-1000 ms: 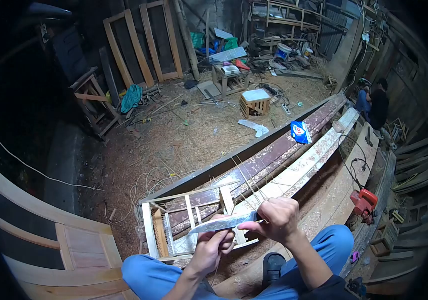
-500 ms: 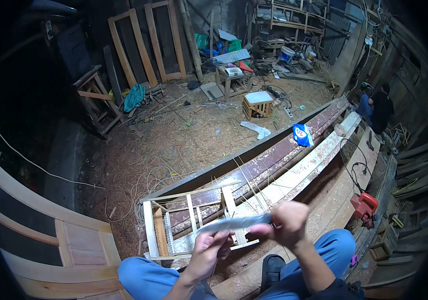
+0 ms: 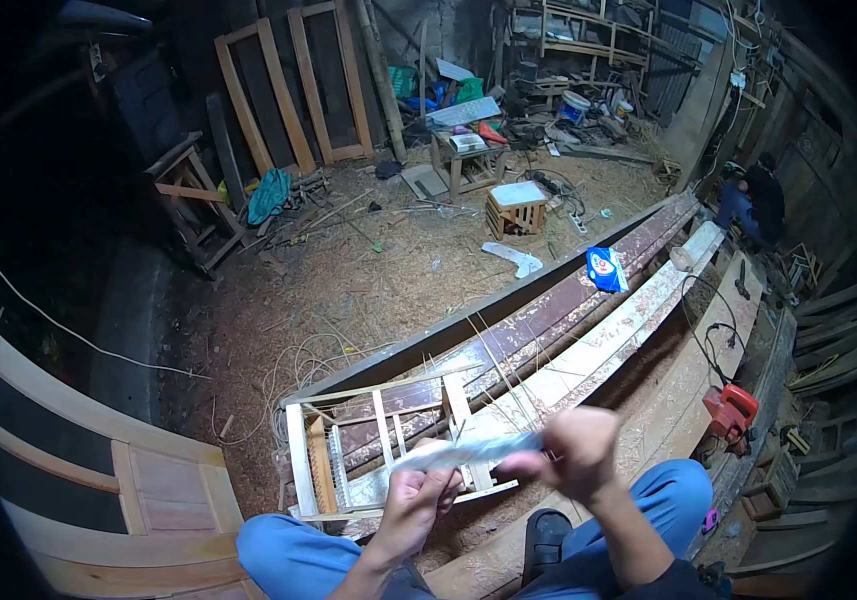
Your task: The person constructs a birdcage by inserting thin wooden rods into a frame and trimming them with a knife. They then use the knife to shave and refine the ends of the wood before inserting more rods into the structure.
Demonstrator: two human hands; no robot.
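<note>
In my right hand, fingers wrapped round its near end, is a long grey blade, probably a knife; its handle is hidden in the fist. The blade points left, blurred by motion, and reaches across to my left hand. My left fingers are closed in a pinch just beneath the blade. What they pinch is too small and covered to make out. Below both hands a light wooden frame with slats lies across the long planks, close to my left hand.
Long planks run away to the right, with thin sticks and a blue-white packet on them. A red power tool with a cord stands right. A wooden panel leans left. Another person crouches at far right.
The blade has shifted slightly and is more blurred, while both hands stay almost in place. The person at far right has changed posture, with the head lower.
</note>
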